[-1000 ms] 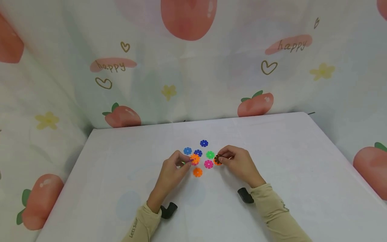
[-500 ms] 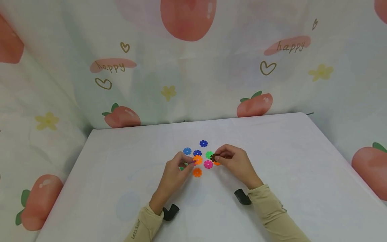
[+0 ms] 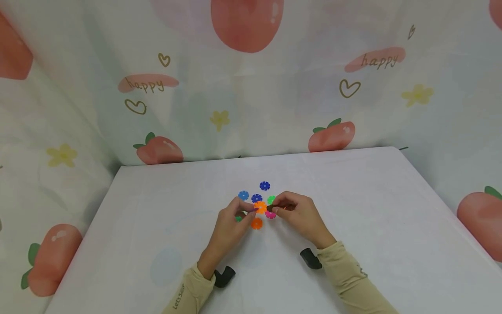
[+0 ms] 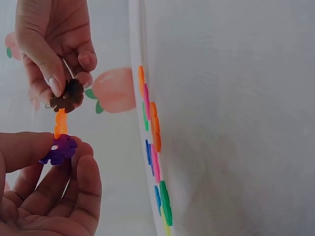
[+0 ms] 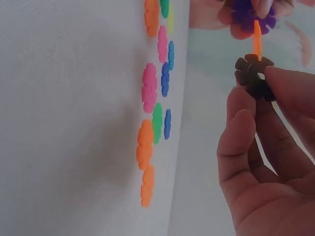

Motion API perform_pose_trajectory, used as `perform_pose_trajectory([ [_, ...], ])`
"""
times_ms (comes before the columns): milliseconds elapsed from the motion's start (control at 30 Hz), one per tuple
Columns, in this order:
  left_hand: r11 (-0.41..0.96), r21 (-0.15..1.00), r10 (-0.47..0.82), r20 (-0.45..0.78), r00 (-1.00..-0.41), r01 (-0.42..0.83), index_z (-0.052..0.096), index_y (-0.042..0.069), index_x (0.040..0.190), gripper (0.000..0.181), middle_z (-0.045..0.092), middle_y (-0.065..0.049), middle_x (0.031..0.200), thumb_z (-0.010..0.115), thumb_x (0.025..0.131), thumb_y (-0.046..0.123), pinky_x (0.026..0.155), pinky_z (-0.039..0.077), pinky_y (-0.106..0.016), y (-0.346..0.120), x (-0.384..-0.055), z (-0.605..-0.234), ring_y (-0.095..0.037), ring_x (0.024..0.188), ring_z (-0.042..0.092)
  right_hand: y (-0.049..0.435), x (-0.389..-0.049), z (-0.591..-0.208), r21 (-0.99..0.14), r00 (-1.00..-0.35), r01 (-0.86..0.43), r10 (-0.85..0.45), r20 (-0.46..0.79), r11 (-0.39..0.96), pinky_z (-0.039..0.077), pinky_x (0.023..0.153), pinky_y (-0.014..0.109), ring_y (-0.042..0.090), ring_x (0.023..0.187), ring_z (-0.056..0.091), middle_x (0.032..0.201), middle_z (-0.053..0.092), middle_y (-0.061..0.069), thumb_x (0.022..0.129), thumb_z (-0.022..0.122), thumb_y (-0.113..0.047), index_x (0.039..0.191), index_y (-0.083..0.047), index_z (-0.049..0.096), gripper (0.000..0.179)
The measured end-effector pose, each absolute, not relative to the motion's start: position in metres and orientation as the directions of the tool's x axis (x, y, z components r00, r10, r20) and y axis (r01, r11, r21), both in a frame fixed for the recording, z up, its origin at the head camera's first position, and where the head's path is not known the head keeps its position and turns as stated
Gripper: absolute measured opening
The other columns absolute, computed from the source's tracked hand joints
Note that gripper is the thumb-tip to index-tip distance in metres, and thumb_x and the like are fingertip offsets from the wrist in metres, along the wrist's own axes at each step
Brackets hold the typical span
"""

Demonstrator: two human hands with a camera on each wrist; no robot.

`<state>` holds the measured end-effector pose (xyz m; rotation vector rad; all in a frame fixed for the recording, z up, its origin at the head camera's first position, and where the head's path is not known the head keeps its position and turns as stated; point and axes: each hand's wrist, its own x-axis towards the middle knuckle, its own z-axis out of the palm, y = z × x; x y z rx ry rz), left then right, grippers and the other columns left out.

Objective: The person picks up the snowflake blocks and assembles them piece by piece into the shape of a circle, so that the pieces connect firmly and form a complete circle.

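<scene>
Between thumb and fingers, my left hand (image 3: 231, 224) pinches a purple notched snowflake disc (image 4: 65, 151). An orange snowflake disc (image 3: 260, 207) sticks out of it, set crosswise and seen edge-on in both wrist views. My right hand (image 3: 303, 216) pinches a dark brown snowflake disc (image 5: 246, 73) by its edge. The brown disc's rim is right at the free end of the orange disc. Both hands are held above the loose discs, close together over the middle of the table.
Several loose snowflake discs lie on the white-covered table (image 3: 157, 235): a dark blue disc (image 3: 264, 186) farthest back, a light blue disc (image 3: 243, 195), an orange disc (image 3: 256, 224) in front, and a pink disc (image 3: 270, 215) partly behind the right hand. A patterned curtain (image 3: 251, 96) stands behind.
My right hand has moved left with the brown disc, now turned edge-on in the head view and at the orange disc. My left hand has shifted slightly right with its joined discs.
</scene>
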<state>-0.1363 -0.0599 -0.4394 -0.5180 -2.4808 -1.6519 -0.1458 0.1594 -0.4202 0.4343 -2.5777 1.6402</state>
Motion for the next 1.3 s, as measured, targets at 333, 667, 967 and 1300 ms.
perform_pose_trajectory([
  [333, 0.339, 0.878, 0.208, 0.28, -0.937, 0.338, 0.064, 0.004, 0.107, 0.012, 0.077, -0.01, 0.108, 0.072, 0.1, -0.001, 0.091, 0.061, -0.045, -0.058, -0.134, -0.439, -0.028, 0.104, 0.075, 0.154, -0.145, -0.424, -0.859, -0.937, -0.341, -0.207, 0.281, 0.382, 0.061, 0.077, 0.031, 0.021, 0.085, 0.073, 0.095, 0.078, 0.009, 0.091, 0.08, 0.006, 0.096, -0.006, 0.077, 0.013],
  [667, 0.285, 0.901, 0.105, 0.31, -0.945, 0.327, 0.066, -0.001, 0.103, 0.011, 0.078, -0.015, 0.108, 0.075, 0.097, -0.004, 0.093, 0.06, -0.038, -0.054, -0.132, -0.442, -0.031, 0.105, 0.077, 0.144, -0.142, -0.435, -0.874, -0.936, -0.351, -0.113, 0.333, 0.336, 0.06, 0.076, 0.027, 0.026, 0.082, 0.076, 0.088, 0.077, 0.006, 0.089, 0.082, 0.008, 0.098, -0.002, 0.079, 0.013],
  [967, 0.258, 0.934, 0.187, 0.203, -0.961, 0.247, 0.067, 0.004, 0.108, 0.013, 0.076, -0.008, 0.107, 0.076, 0.101, 0.01, 0.096, 0.059, -0.042, -0.062, -0.133, -0.437, -0.025, 0.103, 0.074, 0.147, -0.144, -0.435, -0.91, -0.95, -0.305, -0.151, 0.272, 0.281, 0.06, 0.081, 0.028, 0.029, 0.088, 0.075, 0.096, 0.077, 0.008, 0.094, 0.079, 0.004, 0.102, -0.003, 0.078, 0.011],
  [1300, 0.175, 0.985, 0.274, -0.045, -0.961, 0.004, 0.07, 0.004, 0.128, 0.03, 0.075, -0.008, 0.11, 0.069, 0.107, 0.025, 0.087, 0.058, -0.036, -0.082, -0.143, -0.435, -0.024, 0.093, 0.071, 0.142, -0.145, -0.434, -0.894, -0.909, -0.369, -0.3, 0.29, 0.255, 0.06, 0.085, 0.032, 0.021, 0.092, 0.072, 0.099, 0.077, 0.002, 0.095, 0.077, 0.005, 0.104, -0.007, 0.08, 0.015],
])
